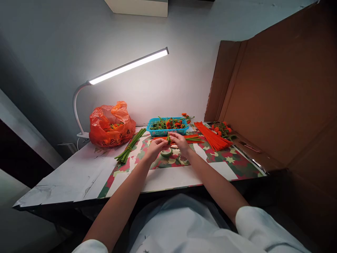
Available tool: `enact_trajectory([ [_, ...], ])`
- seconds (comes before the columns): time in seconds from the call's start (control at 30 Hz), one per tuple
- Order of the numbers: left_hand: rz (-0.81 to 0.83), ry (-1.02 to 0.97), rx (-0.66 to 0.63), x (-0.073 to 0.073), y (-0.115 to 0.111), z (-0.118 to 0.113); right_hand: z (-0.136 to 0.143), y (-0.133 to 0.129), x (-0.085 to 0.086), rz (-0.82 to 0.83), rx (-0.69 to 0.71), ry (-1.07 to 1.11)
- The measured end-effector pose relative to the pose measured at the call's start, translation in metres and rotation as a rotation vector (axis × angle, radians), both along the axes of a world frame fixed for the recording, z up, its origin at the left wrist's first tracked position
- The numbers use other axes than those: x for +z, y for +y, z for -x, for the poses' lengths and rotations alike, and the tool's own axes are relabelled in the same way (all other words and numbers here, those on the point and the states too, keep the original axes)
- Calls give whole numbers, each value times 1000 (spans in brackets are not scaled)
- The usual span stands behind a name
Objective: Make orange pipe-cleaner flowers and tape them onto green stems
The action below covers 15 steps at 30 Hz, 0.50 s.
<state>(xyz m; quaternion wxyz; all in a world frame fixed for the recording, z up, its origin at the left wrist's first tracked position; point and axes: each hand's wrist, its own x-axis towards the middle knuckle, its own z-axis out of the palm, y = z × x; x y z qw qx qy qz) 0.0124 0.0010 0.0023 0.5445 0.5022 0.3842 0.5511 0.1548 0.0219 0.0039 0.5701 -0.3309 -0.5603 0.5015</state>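
Observation:
Over the middle of the table, my left hand (157,147) and my right hand (180,142) meet with fingers pinched around a small green piece (169,138). Its exact kind is too small to make out. Just below the fingers lies a roll of green tape (166,153). Behind my hands are orange and green fuzzy stems (193,139), partly covered by my right hand. A blue basket (168,133) beyond them holds orange flowers with green stems.
An orange plastic bag (113,131) stands at left under a lit lamp (129,66). Beside it lies a tied bundle of green stems (131,146). To the right are a fan of orange strips (213,137), more orange flowers (221,129) and a tall cardboard wall (276,84).

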Motion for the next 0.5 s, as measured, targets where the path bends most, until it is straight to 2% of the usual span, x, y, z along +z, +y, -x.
enact_trajectory([
  [0.1,19,23,-7,1,0,0,1,-1,0,-9,23,-25],
  [0.27,-48,17,67,1,0,0,-2,-10,4,-214,-93,-161],
  [0.5,-92,17,151,-2,2,-2,-12,-18,10,-540,-315,-536],
])
